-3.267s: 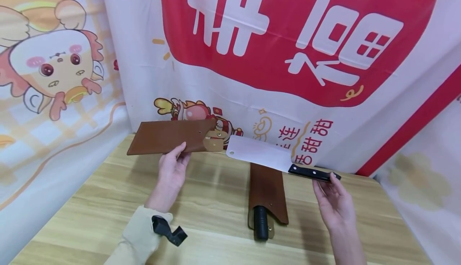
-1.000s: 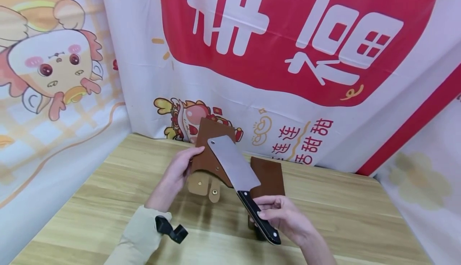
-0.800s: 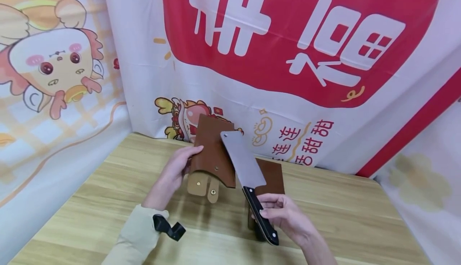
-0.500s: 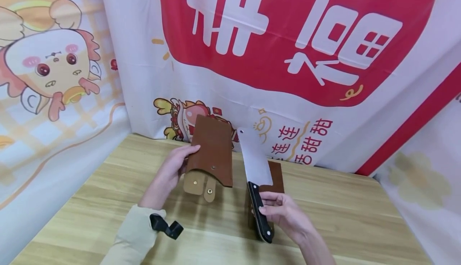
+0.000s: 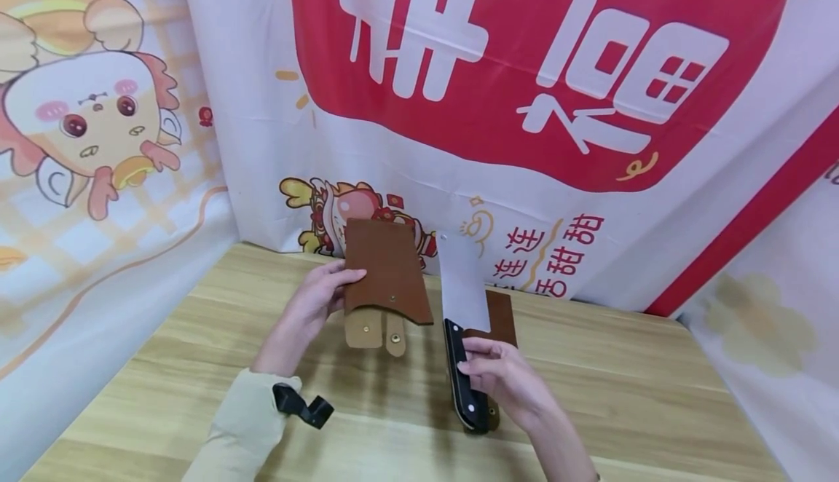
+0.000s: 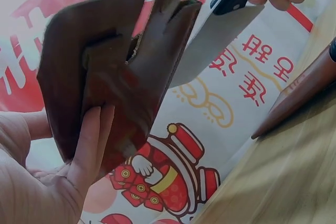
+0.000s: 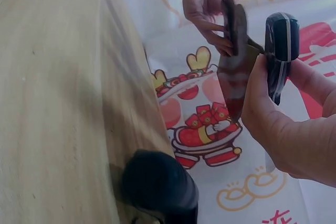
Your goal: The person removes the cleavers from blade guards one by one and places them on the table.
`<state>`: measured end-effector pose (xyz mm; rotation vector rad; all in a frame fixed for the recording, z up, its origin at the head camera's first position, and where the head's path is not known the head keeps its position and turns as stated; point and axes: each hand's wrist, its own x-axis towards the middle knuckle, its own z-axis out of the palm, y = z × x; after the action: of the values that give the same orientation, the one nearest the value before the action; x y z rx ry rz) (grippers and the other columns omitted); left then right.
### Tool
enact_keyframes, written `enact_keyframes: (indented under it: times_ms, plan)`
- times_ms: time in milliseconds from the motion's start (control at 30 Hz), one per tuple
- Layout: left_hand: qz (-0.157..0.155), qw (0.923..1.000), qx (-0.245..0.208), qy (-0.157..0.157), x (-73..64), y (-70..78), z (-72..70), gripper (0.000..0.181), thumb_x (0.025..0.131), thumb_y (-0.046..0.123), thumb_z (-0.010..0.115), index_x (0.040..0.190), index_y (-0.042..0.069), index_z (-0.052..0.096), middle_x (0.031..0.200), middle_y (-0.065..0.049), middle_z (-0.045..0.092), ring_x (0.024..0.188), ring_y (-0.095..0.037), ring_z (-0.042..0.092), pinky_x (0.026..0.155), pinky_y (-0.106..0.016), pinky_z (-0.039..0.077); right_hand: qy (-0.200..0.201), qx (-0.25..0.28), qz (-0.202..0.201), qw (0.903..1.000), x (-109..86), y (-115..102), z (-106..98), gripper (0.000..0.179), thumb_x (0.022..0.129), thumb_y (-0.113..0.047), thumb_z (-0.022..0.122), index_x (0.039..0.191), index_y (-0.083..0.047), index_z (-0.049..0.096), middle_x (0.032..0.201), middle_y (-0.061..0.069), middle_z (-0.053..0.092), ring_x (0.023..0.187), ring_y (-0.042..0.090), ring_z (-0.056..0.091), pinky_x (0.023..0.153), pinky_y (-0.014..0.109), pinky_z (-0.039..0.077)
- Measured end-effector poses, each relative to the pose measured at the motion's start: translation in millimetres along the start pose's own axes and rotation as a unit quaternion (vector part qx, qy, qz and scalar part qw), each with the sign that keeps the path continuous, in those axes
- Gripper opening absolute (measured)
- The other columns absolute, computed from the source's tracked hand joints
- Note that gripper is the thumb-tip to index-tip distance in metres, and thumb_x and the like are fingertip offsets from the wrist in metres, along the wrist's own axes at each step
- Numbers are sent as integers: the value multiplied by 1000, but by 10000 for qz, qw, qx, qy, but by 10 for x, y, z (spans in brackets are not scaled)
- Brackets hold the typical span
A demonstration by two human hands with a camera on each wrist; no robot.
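Note:
In the head view my left hand [image 5: 317, 294] grips a brown leather sheath [image 5: 383, 263] by its left edge, thumb across the front. The sheath is held above the table, its mouth and two tan snap straps facing down toward me. My right hand [image 5: 510, 380] holds a cleaver [image 5: 464, 282] by its black riveted handle, blade pointing up and away. The blade stands just right of the sheath, apart from it. From the right wrist, the handle [image 7: 282, 38] appears end-on between thumb and fingers. The left wrist view shows the sheath's flap side [image 6: 121, 77].
Behind the cleaver, a second brown sheath [image 5: 503, 316] lies on the wooden table [image 5: 623, 394], partly hidden. A black handle [image 7: 157, 182] sticks out of it in the right wrist view. A printed cloth [image 5: 406, 147] hangs along the table's back edge.
The sheath has turned from sideways to mouth-down toward me. The cleaver has swung from sideways to blade-up, crossed in front of the sheath, then moved right of it. Both hands keep their hold.

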<state>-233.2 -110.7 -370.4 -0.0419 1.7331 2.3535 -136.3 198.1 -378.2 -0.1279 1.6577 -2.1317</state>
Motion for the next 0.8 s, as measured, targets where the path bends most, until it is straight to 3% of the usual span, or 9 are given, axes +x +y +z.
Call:
enact_keyframes:
  times_ms: [233, 367, 600, 800]
  plan:
    - [-52, 9998, 158, -107, 30, -21, -81, 43, 104, 11, 60, 142, -5, 48, 93, 7, 72, 81, -6, 68, 72, -20, 57, 165, 298, -63, 9994, 65, 88, 71, 23, 90, 9, 60, 101, -8, 71, 89, -1, 72, 78, 8, 67, 75, 25, 57]
    - [-100, 9988, 396, -273, 59, -66, -182, 52, 105, 12, 59, 151, -6, 42, 94, 7, 73, 81, -7, 70, 74, -23, 59, 288, 312, 4, 9991, 98, 155, 98, 20, 91, 8, 61, 102, -7, 69, 84, -3, 72, 76, 8, 67, 74, 26, 57]
    - [-266, 9963, 748, -319, 137, -147, -299, 51, 105, 14, 59, 149, -8, 44, 90, 6, 74, 77, -7, 70, 70, -23, 58, 448, 169, 164, 9987, 179, 299, 132, 25, 91, 7, 65, 115, 4, 62, 82, -2, 69, 78, 10, 67, 79, 30, 58]
    - [-496, 9918, 1144, -296, 168, -212, -338, 51, 105, 16, 60, 148, -8, 45, 95, 2, 75, 81, -9, 70, 74, -25, 59, 499, 137, 235, 9984, 226, 403, 153, 24, 90, 5, 65, 114, 4, 62, 83, -2, 68, 77, 9, 66, 76, 29, 58]
